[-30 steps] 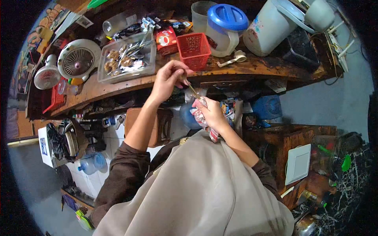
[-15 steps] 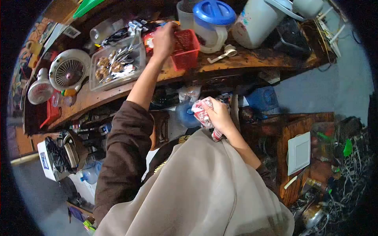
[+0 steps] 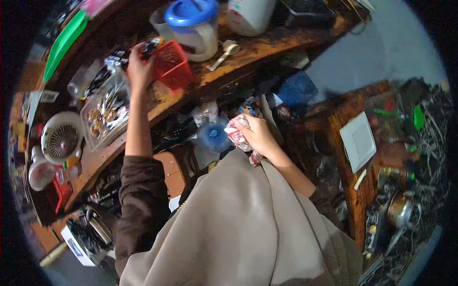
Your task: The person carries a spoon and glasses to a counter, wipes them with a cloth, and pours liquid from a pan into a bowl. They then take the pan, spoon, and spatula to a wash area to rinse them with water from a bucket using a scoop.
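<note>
My left hand reaches over the wooden shelf at the left side of a red plastic basket. Its fingers curl at small dark, shiny packets; what lies inside the grip is hidden. In my right hand a crumpled red-and-white cloth is gripped in front of my body, its lower end hanging below the palm. Left of the basket sits a clear plastic box with spoons and round brown items.
A blue-lidded pitcher and a cream-coloured scoop stand behind and right of the basket. At the shelf's left end is a white fan. A white tray lies on a wooden surface at the right.
The view has turned, so the shelf now slants and sits further left. My left hand stays beside the basket, now at the dark packets. My right hand still holds the cloth.
</note>
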Motion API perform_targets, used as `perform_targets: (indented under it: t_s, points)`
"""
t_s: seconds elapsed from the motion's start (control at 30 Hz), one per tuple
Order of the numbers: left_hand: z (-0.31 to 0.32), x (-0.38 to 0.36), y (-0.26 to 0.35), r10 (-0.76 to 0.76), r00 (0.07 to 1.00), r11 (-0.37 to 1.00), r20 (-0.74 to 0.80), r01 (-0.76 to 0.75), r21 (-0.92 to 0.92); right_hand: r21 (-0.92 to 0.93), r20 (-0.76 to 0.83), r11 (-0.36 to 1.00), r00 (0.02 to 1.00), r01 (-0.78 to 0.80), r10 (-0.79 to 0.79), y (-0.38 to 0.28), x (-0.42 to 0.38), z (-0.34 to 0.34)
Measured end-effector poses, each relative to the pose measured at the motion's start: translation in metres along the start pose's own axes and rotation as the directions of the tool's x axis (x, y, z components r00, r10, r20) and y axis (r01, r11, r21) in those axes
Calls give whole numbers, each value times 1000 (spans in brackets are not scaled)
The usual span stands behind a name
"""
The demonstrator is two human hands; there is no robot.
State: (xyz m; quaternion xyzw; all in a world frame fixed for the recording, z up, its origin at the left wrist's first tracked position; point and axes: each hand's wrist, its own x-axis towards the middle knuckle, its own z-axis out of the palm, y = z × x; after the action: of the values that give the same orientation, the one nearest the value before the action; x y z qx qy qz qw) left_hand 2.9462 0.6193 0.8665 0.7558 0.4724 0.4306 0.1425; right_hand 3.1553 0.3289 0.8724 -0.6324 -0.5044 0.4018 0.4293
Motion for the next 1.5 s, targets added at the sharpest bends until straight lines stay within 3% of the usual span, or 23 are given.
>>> perform_targets:
  t_s: [0.03, 0.13, 0.23, 0.33, 0.4, 0.47, 0.5, 0.57, 0.63, 0.67, 0.73, 0.8, 0.83, 0.93, 1.0, 1.07, 1.13, 1.2, 1.23, 1.27, 1.33, 1.43, 1.5]
  points:
    - [-2, -2, 2, 50, 999, 999, 6, -50, -4, 105, -19, 994, 1000, 8, -6, -1, -2, 0]
    - [-1, -9, 1, 85, 995, 996, -44, -87, -35, -61, -101, 993, 989, 101, -107, 14, -4, 2]
    - [-1, -8, -10, 169, 982, 986, -78, -169, 6, 40, -143, 997, 988, 71, -64, 20, -8, 4]
    - [-3, -14, -16, 22, 1000, 993, 5, -21, -114, -153, -190, 987, 979, 52, -81, 6, -15, -8]
    - [-4, -24, -4, 33, 999, 998, -37, -35, -56, -70, -218, 997, 976, 13, -28, 19, -18, -7]
    - [-2, -37, 8, -78, 977, 996, -198, 86, 34, -142, -354, 984, 923, 107, -152, 17, -28, -13]
    - [1, -26, -64, 178, 963, 981, -200, -190, -44, -145, -377, 984, 914, 103, -151, 17, -32, -15]
    - [-4, -43, 41, 37, 761, 959, -648, -210, -192, -59, -396, 998, 918, 7, -29, 5, -44, -25]
    - [4, -59, 79, 87, 698, 942, -711, -290, -170, 115, -343, 988, 929, -104, 138, 0, -54, -34]
    - [20, -70, 105, 41, 770, 735, -637, -455, -503, 111, -368, 988, 920, -103, 137, 2, -57, -36]
    - [41, -100, 165, 274, 814, 705, -513, -532, -468, 70, -474, 997, 881, 34, 3, 10, -64, -38]
    - [64, -137, 211, 397, 909, 547, -125, -343, -763, 231, -415, 972, 901, -31, 128, 3, -74, -43]
    - [74, -154, 227, 487, 858, 520, 162, -137, -843, 170, -461, 985, 882, -17, 95, 7, -80, -43]
    - [105, -192, 236, 631, 346, 482, 695, 528, -700, -33, -600, 998, 798, 45, -56, 8, -103, -49]
    - [114, -203, 240, 661, 149, 516, 735, 622, -590, -25, -659, 1000, 752, 16, -28, 6, -126, -51]
    - [113, -213, 249, 702, 87, 499, 707, 648, -576, 19, -670, 988, 732, -155, 128, -5, -154, -54]
    - [103, -218, 261, 614, -78, 671, 786, 577, -466, 66, -764, 993, 636, -95, 111, 4, -177, -45]
    - [113, -232, 259, 734, -47, 588, 677, 543, -600, 71, -781, 972, 593, -224, 194, 4, -203, -40]
    - [111, -239, 262, 734, -71, 596, 675, 543, -591, 369, -687, 890, 567, -267, 455, -22, -219, -41]
    - [109, -245, 267, 731, -95, 607, 675, 542, -581, 360, -714, 897, 543, -257, 442, -14, -231, -36]
    - [99, -259, 280, 766, -109, 590, 633, 510, -626, -95, -899, 969, 438, -227, 14, 9, -255, -16]
    - [79, -293, 295, 849, -97, 513, 519, 384, -768, -96, -937, 914, 346, -393, 50, -4, -303, 13]
    - [56, -322, 306, 788, -180, 558, 588, 610, -562, -114, -969, 841, 245, -528, 23, 2, -338, 38]
